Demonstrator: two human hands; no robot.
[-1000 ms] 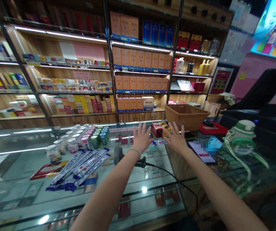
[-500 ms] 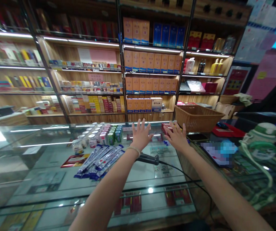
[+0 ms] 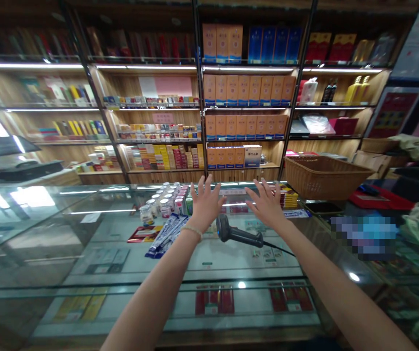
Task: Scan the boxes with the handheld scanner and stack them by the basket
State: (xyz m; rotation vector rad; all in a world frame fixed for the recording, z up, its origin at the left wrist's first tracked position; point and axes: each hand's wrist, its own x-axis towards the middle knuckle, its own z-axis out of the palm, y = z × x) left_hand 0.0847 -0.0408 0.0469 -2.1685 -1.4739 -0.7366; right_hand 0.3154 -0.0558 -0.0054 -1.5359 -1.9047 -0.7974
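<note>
Two hands: both reach forward over the middle of the frame, fingers spread and palms down, holding nothing.
Shelves (image 3: 165,146): wooden wall racks with dark metal posts fill the upper half; lit strips run under each board, and flat orange and blue boxes stand in rows right of centre.
Counter (image 3: 85,243): a clear glass case with a smooth, reflective top spans the lower half; flat packs lie on its inner shelves.
Basket (image 3: 324,176): woven, tan, rectangular and open-topped, at the right of centre.
Scanner (image 3: 237,234): black plastic, rounded head and straight handle, lying on the glass just below and between the hands, its cord trailing right.
Packets (image 3: 167,231): long, glossy blue and white sticks fanned on the glass, just left of the left wrist.
Jars (image 3: 158,204): small, round, white-lidded, clustered beyond the packets.
Left hand (image 3: 204,202): released, a thin pale band at the wrist.
Right hand (image 3: 268,207): released, hovering above the glass.
Change: the view has swung left since half a second ago; the basket sits further right, and the right hand has lifted off the red packs it touched.
</note>
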